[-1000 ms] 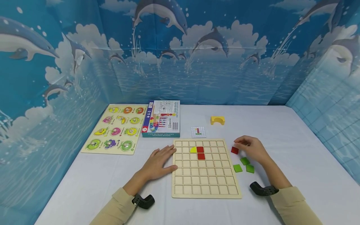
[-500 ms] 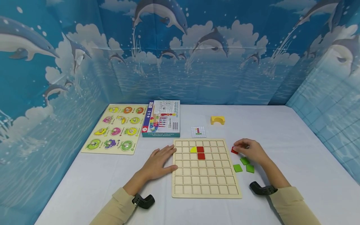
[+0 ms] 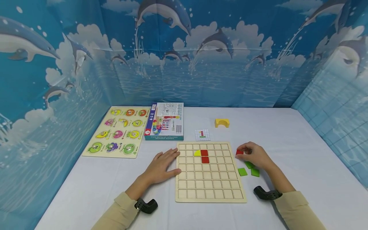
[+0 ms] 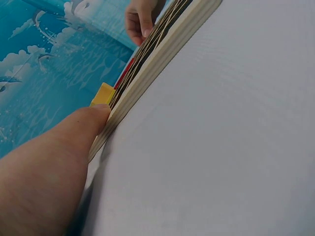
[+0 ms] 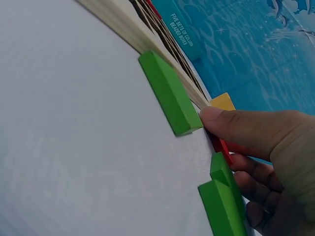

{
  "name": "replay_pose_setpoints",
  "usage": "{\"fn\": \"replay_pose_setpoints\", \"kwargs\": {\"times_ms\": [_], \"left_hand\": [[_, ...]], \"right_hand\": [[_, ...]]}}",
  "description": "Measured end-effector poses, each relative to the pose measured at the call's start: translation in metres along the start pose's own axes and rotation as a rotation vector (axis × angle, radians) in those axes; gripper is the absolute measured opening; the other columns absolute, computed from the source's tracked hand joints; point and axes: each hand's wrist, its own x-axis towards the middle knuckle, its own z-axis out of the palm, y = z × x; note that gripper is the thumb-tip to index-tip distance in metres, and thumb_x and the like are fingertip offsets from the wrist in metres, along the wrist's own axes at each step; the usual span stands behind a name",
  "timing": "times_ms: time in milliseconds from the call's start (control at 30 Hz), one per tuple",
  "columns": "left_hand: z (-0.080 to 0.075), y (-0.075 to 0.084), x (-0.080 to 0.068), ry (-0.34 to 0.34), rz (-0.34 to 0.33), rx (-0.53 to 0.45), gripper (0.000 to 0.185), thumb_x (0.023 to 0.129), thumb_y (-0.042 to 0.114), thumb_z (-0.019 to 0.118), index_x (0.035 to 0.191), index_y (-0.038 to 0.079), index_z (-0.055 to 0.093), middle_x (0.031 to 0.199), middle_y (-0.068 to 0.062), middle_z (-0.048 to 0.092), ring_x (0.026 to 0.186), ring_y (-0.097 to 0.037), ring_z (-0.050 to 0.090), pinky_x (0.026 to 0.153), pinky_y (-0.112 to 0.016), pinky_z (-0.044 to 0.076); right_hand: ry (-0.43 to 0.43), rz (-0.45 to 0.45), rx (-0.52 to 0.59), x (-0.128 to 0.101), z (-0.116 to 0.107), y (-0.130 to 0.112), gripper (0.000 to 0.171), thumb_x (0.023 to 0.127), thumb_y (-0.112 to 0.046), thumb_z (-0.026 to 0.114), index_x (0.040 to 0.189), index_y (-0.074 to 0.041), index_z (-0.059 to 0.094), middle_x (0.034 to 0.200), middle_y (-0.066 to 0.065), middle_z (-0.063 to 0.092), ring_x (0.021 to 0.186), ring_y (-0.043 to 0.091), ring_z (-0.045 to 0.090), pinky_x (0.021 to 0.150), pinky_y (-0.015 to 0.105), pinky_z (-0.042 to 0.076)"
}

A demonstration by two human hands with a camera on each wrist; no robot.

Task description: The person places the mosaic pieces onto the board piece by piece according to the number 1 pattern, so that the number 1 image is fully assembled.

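- Here, just right of frame centre in the head view, the right hand (image 3: 254, 155) pinches a red tile (image 3: 239, 152) between thumb and curled fingers, beside the upper right edge of the grid board (image 3: 210, 188).
- In the right wrist view the thumb (image 5: 236, 124) presses on the same red tile (image 5: 222, 147), of which only a thin edge shows at right of centre.
- The left hand (image 3: 162, 166) lies flat with straight fingers, holding nothing; its fingertips touch the board's left edge, left of centre.
- In the left wrist view the left hand's thumb (image 4: 74, 132) touches the side of the board (image 4: 162, 46), which runs as a diagonal strip to the top of the frame.
- On the board two red tiles (image 3: 204, 156) sit stacked in one column near the top, with a yellow piece (image 3: 197, 153) just left of the upper one.
- Three green tiles (image 3: 248, 169) lie on the table (image 3: 302, 166) just below the right hand, right of the board.
- A small pattern card (image 3: 202, 134) lies just above the board; a yellow arch block (image 3: 222, 122) sits further up, right of it.
- A box (image 3: 165, 121) lies above the board's left corner, and a fruit puzzle (image 3: 118, 131) sits at middle left.
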Motion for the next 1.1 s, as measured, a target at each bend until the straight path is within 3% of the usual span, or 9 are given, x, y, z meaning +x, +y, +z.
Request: {"fn": "replay_pose_setpoints", "kwargs": {"times_ms": [667,1100], "left_hand": [[-0.001,0.001,0.000,-0.013,-0.011,0.001,0.072,0.087,0.061,0.046,0.144,0.018,0.034,0.150,0.003,0.027,0.137,-0.017,0.020,0.108,-0.046,0.014],[0.000,0.002,-0.001,0.003,0.003,0.000,0.072,0.087,0.060,0.046,0.143,0.017,0.035,0.149,0.001,0.028,0.137,-0.019,0.022,0.107,-0.048,0.015]], "right_hand": [[0.027,0.022,-0.006,-0.001,-0.001,-0.009,0.040,0.081,-0.036,0.071,0.104,-0.005,0.063,0.088,0.005,0.057,0.081,0.021,0.049,0.068,0.033,0.041],[0.048,-0.053,0.056,-0.004,-0.002,-0.018,0.040,0.080,-0.041,0.070,0.103,-0.009,0.064,0.086,0.003,0.058,0.078,0.021,0.050,0.062,0.030,0.044]]}}
